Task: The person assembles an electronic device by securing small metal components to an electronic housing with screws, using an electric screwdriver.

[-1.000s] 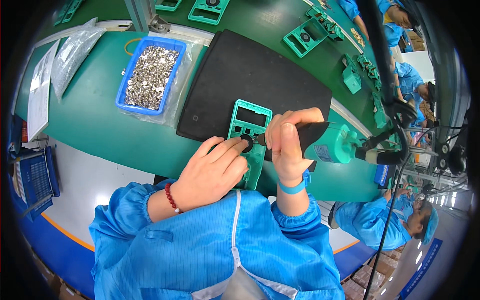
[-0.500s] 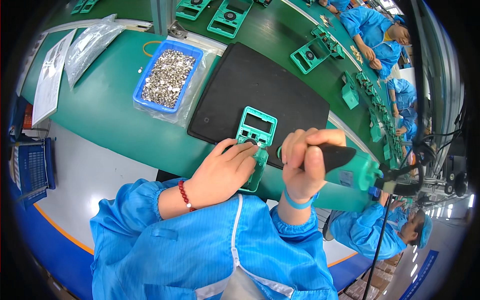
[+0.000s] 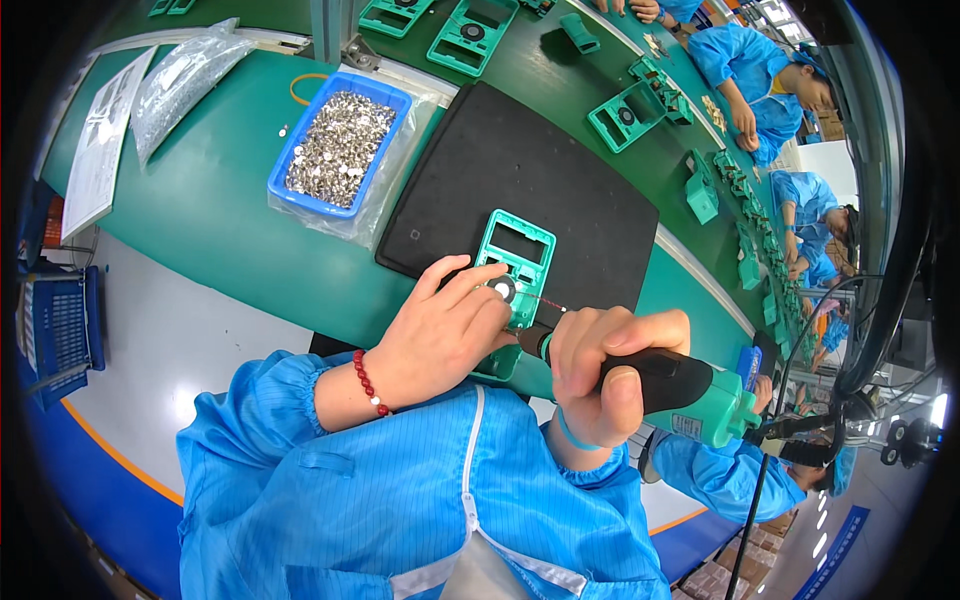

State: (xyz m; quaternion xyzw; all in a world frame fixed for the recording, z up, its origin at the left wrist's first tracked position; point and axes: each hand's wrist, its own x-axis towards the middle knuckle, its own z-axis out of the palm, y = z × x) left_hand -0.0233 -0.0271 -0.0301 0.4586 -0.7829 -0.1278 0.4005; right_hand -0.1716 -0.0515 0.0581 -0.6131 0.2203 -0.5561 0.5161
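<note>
A green plastic housing (image 3: 519,240) with a rectangular window lies on the black mat (image 3: 560,180). My left hand (image 3: 440,325) holds it at its near part, fingers curled over it beside a round black speaker (image 3: 503,289) with a pale centre. From the speaker a thin red wire runs right across the mat. My right hand (image 3: 610,365) is wrapped round a green and black electric screwdriver (image 3: 690,395), held nearly level. Its bit end points left, at the housing beside my left fingertips. The very tip and any screw there are hidden by my fingers.
A blue tray (image 3: 278,180) of small metal screws stands left of the mat on a plastic bag. A clear bag (image 3: 185,85) and a white sheet (image 3: 105,140) lie further left. More green housings (image 3: 470,35) sit on the conveyor beyond. Co-workers in blue (image 3: 745,75) work along it; a cable hangs at right.
The screwdriver has come left and its bit end now reaches the housing. My left fingers have shifted back, uncovering the round speaker and the red wire.
</note>
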